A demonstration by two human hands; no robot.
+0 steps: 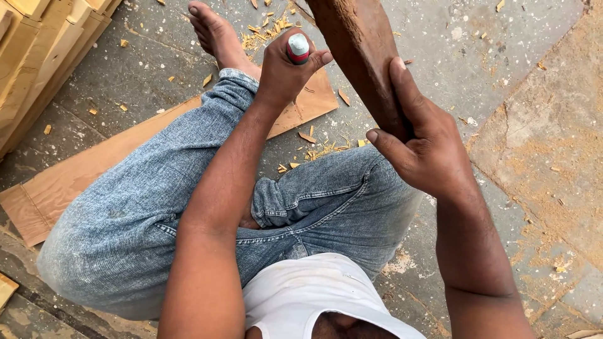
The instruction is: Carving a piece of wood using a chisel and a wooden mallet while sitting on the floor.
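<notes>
Left hand (286,75) is gripping a red-handled tool with a pale cap (298,48), right hand (424,147) is clutching the dark reddish-brown wooden plank (361,50), with pale wood shavings (317,150) already littering the concrete floor (440,37).

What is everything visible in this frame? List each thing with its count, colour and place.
Dark reddish-brown wooden piece: one, brown, top centre, slanting down to the right hand.
Small tool with red handle and pale cap: one, red and whitish, in the left fist, top centre; its working end is hidden.
Flat brown cardboard sheet: one, tan, on the floor under the left leg.
Stacked pale wooden planks: several, light yellow, top left corner.
Wood chips: many, yellowish, scattered on the floor near the knees and foot.
Grey concrete floor: one, grey, dusted with sawdust.
Blue denim jeans: one pair, faded blue, legs folded.
White shirt: one, bottom centre.
Bare foot: one, top.
Left hand: gripping the tool.
Right hand: grasping the wooden piece.
</notes>
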